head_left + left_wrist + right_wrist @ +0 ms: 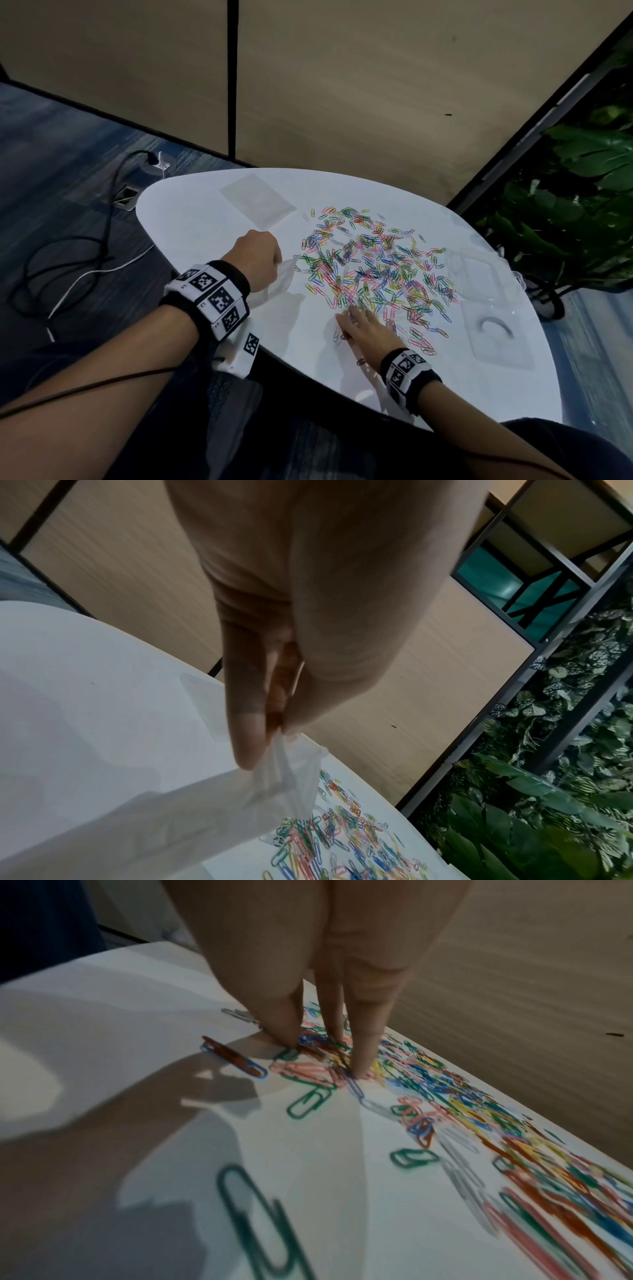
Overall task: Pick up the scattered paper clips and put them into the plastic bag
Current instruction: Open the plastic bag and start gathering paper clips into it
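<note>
Several coloured paper clips (373, 270) (445, 1096) (342, 840) lie scattered over the white table (205, 219). My left hand (260, 257) (274, 723) pinches the rim of a clear plastic bag (279, 281) (205, 818), held just left of the pile. My right hand (363, 325) (325, 1047) lies flat with straight fingers (363, 1053) pressing on clips at the pile's near edge; it holds nothing.
Another flat clear bag (257, 197) lies at the far left of the table. A clear plastic box and lid (493, 308) sit at the right. Cables (68, 260) trail on the floor at left; plants (575, 205) stand at right.
</note>
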Demonstrator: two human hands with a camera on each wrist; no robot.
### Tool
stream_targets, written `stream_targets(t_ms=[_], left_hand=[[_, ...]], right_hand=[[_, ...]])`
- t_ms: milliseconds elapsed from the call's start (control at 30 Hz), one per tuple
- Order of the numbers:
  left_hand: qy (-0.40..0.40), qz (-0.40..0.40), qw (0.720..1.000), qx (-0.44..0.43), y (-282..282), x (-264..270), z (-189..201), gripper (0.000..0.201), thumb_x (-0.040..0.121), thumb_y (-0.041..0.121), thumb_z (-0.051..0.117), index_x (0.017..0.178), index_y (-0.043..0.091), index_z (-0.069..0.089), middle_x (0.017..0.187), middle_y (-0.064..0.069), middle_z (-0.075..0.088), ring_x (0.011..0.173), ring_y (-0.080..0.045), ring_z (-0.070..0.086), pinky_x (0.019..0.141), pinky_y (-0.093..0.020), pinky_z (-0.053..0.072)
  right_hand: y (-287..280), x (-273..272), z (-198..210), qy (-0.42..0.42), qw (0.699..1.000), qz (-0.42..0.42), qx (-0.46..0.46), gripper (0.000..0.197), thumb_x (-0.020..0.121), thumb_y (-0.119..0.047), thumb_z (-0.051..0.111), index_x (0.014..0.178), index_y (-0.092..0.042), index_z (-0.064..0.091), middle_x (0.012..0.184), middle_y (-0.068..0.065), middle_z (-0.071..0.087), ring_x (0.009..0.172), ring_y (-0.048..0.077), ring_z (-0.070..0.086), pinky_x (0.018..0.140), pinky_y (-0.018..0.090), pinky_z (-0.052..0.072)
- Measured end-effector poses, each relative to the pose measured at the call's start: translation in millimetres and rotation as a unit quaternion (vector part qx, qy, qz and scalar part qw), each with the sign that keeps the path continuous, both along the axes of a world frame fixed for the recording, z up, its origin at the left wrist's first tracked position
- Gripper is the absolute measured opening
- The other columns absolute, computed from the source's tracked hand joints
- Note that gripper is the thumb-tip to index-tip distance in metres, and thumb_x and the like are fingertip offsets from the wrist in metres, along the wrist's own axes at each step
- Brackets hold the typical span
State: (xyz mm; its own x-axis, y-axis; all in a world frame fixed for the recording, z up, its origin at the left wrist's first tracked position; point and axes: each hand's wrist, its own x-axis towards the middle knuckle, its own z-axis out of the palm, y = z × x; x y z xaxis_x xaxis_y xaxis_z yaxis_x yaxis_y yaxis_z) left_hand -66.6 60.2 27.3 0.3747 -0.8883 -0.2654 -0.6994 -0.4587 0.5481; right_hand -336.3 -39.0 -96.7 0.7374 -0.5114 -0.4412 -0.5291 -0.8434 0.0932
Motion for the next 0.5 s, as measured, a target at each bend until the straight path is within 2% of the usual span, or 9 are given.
stream_targets(t_ms=[33,100,167,233,300,367,400,467,500], left_hand=[[0.001,0.0,1.0,0.002,-0.5,-0.9,-0.9,0.032,0.089,0.001,0.05,0.095,0.012,0.079,0.082,-0.008,0.071,0.091,-0.03,0.071,0.083,-0.033,0.058],[0.001,-0.003,1.0,0.007,-1.9,-2.8,-2.8,0.031,0.09,0.002,0.051,0.098,0.012,0.079,0.091,-0.01,0.075,0.092,-0.03,0.071,0.083,-0.033,0.058],[-0.002,-0.006,1.0,0.01,-3.0,-4.6,-5.0,0.032,0.09,0.003,0.051,0.1,0.012,0.08,0.097,-0.011,0.076,0.094,-0.029,0.07,0.082,-0.031,0.056],[-0.006,-0.01,1.0,0.014,-4.1,-7.0,-6.8,0.033,0.09,0.003,0.05,0.102,0.012,0.079,0.099,-0.011,0.076,0.095,-0.029,0.069,0.08,-0.029,0.054],[-0.007,-0.011,1.0,0.017,-5.8,-9.0,-8.8,0.033,0.09,0.002,0.05,0.104,0.012,0.079,0.099,-0.011,0.076,0.094,-0.029,0.069,0.082,-0.03,0.055],[-0.008,-0.012,1.0,0.017,-8.1,-11.3,-11.0,0.033,0.091,0.001,0.05,0.106,0.011,0.078,0.098,-0.011,0.075,0.091,-0.028,0.069,0.084,-0.032,0.056],[-0.008,-0.013,1.0,0.018,-9.4,-12.5,-12.2,0.033,0.091,0.002,0.05,0.106,0.011,0.078,0.099,-0.011,0.075,0.091,-0.028,0.068,0.085,-0.031,0.056],[-0.006,-0.015,1.0,0.017,-12.4,-15.5,-14.1,0.031,0.092,0.005,0.052,0.107,0.011,0.078,0.101,-0.011,0.075,0.095,-0.028,0.068,0.085,-0.03,0.054],[-0.002,-0.015,1.0,0.017,-14.0,-17.8,-14.9,0.029,0.093,0.006,0.053,0.107,0.011,0.078,0.102,-0.012,0.075,0.096,-0.029,0.069,0.086,-0.031,0.055]], right_hand=[[-1.8,2.6,-2.1,-0.026,1.0,0.01,-0.002,0.068,0.085,0.006,0.052,0.147,-0.011,0.029,0.15,0.019,0.028,0.134,0.041,0.035,0.093,0.045,0.052],[-7.1,8.5,-10.5,-0.081,0.997,0.012,-0.001,0.04,0.081,0.005,0.058,0.12,-0.004,0.054,0.123,0.018,0.051,0.11,0.037,0.053,0.08,0.04,0.052],[-12.3,14.2,-13.5,-0.117,0.993,-0.021,-0.01,0.015,0.085,0.002,0.057,0.098,-0.003,0.063,0.104,0.013,0.058,0.093,0.032,0.06,0.071,0.036,0.05],[-19.3,16.4,-7.7,-0.17,0.979,-0.108,0.0,0.011,0.089,-0.003,0.058,0.091,-0.005,0.069,0.096,0.008,0.062,0.086,0.026,0.062,0.071,0.031,0.051],[-27.1,15.3,5.0,-0.228,0.946,-0.227,0.03,0.01,0.088,-0.008,0.064,0.085,-0.008,0.074,0.088,0.005,0.069,0.078,0.019,0.062,0.072,0.027,0.053],[-36.6,12.5,17.0,-0.28,0.895,-0.339,0.078,0.01,0.085,-0.012,0.069,0.078,-0.013,0.076,0.078,0.002,0.073,0.071,0.016,0.065,0.068,0.021,0.054],[-40.1,12.7,21.6,-0.312,0.86,-0.39,0.11,0.01,0.084,-0.014,0.072,0.075,-0.017,0.075,0.075,0.0,0.074,0.071,0.016,0.068,0.068,0.02,0.054],[-42.3,19.9,33.9,-0.392,0.765,-0.465,0.21,0.01,0.081,-0.017,0.077,0.073,-0.021,0.075,0.077,0.001,0.075,0.077,0.018,0.072,0.076,0.026,0.058],[-40.0,26.6,41.5,-0.44,0.698,-0.491,0.28,0.006,0.08,-0.014,0.078,0.075,-0.017,0.076,0.082,0.005,0.076,0.08,0.021,0.073,0.08,0.031,0.059]])
